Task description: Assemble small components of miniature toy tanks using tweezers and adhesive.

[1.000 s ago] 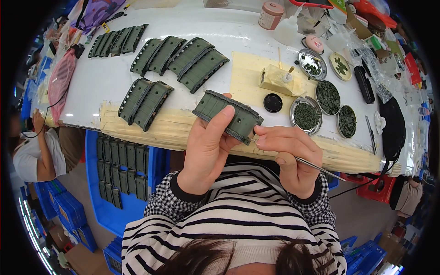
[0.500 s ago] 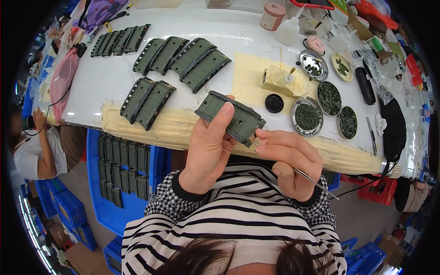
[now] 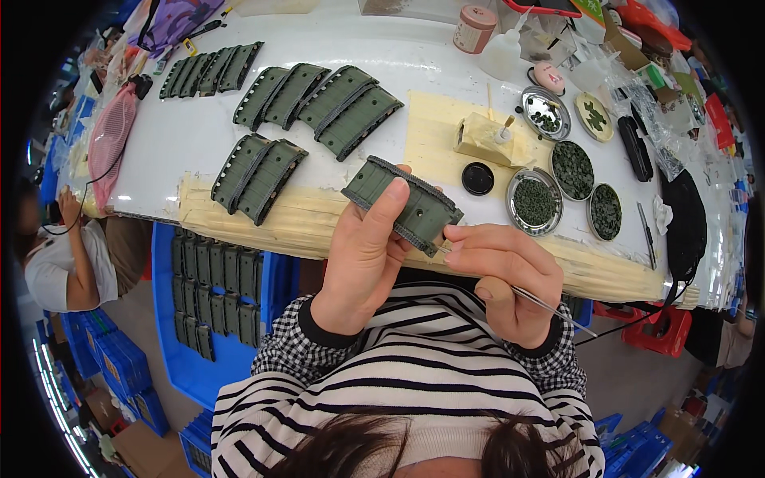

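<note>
My left hand (image 3: 362, 263) grips a dark green curved panel (image 3: 406, 203), thumb on top and fingers beneath. The panel has ribbed dark edges and a small hole, and it is tilted above the table's front edge. In my right hand (image 3: 510, 279) is a thin metal tool (image 3: 550, 309), perhaps tweezers, its shaft sticking out behind toward the lower right. Its tip meets the panel's near right corner, between my fingers. Whether a small part sits at the tip cannot be made out. Similar green panels (image 3: 259, 177) lie in groups to the left.
At right stand dishes of tiny green pieces (image 3: 532, 202), a black round lid (image 3: 477, 178), a taped block holding a small bottle (image 3: 492, 140) and a black case (image 3: 635, 150). Below left, a blue crate (image 3: 227, 370) holds rows of panels. A person (image 3: 76, 255) sits far left.
Almost nothing differs. The panel and both hands stay together at the same corner, with only a very slight shift to the right in the picture.
</note>
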Tool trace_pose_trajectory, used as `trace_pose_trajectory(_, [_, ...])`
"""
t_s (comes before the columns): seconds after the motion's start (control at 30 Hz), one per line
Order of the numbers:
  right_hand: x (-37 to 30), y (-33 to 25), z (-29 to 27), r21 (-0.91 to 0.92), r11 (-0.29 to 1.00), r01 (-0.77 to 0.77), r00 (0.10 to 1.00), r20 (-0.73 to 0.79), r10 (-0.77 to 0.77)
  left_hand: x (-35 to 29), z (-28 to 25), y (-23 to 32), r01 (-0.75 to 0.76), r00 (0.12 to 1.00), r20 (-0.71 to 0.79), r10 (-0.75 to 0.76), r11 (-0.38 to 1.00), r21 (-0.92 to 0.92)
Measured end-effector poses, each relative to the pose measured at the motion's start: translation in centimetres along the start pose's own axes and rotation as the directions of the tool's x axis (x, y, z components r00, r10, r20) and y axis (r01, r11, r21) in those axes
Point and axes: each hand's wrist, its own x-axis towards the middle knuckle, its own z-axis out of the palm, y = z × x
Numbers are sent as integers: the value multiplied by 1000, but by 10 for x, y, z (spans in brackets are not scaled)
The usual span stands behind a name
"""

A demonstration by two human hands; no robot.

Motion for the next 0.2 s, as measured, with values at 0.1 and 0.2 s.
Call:
trace_pose_trajectory(0.1, [-1,1,-1,1,1000,-10,1000,-4,10,0,0,1,-2,1000,16,2,1000,0])
trace_pose_trajectory(0.2, [-5,0,-2,95,994,-50,997,-57,55,1,-3,0,20,999,38,-19,999,-26])
